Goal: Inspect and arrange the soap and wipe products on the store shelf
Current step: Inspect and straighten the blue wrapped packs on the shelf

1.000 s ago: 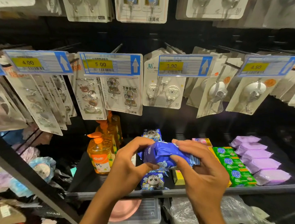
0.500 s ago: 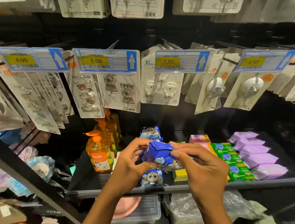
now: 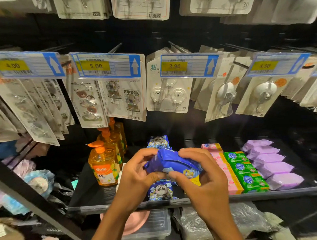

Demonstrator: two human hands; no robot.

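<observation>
Both hands hold a blue wipe pack (image 3: 171,162) above the dark shelf (image 3: 96,200). My left hand (image 3: 138,175) grips its left end, and my right hand (image 3: 202,174) curls round its right end. Under the pack lie more panda-printed wipe packs (image 3: 161,191), one at the front and one at the back (image 3: 157,141). To the right run a row of pink soap bars (image 3: 229,178), green soap bars (image 3: 244,168) and lilac wipe packs (image 3: 273,166). Orange soap pump bottles (image 3: 103,165) stand at the left.
Carded hooks (image 3: 168,95) and price tags (image 3: 106,66) hang over the shelf from pegs. A clear plastic box (image 3: 155,227) and plastic-wrapped goods (image 3: 249,221) sit below the shelf. A black slanted bar (image 3: 30,199) crosses at the left, with wrapped items behind it.
The blue pack has been turned in my hands, its long side now facing me more. My hands stay at the same spot above the shelf.
</observation>
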